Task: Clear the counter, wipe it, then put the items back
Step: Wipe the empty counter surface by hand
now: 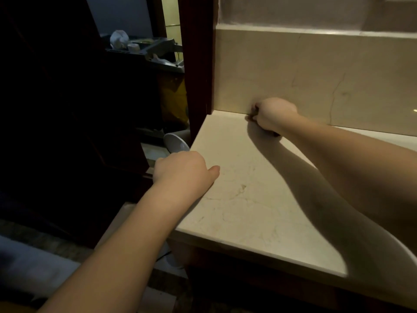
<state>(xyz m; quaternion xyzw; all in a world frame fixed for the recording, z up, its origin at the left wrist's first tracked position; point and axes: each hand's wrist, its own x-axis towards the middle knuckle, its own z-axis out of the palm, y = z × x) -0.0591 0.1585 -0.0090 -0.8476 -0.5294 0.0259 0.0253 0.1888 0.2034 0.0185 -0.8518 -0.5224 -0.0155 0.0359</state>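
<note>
The pale marble counter [248,199] fills the middle of the view, and its top is bare. My right hand [274,114] is curled into a fist at the back of the counter, against the backsplash [293,71]. It grips a small dark cloth [254,109], of which only bits show at the knuckles and under the wrist. My left hand [182,170] rests at the counter's left edge. Its thumb lies on the top and its fingers curl down over the side, out of sight.
A dark wooden door frame [196,64] rises at the counter's back left corner. Left of it a dark cart [144,50] holds small white items. A white round thing [176,143] sits just below my left hand. The room's left side is dark.
</note>
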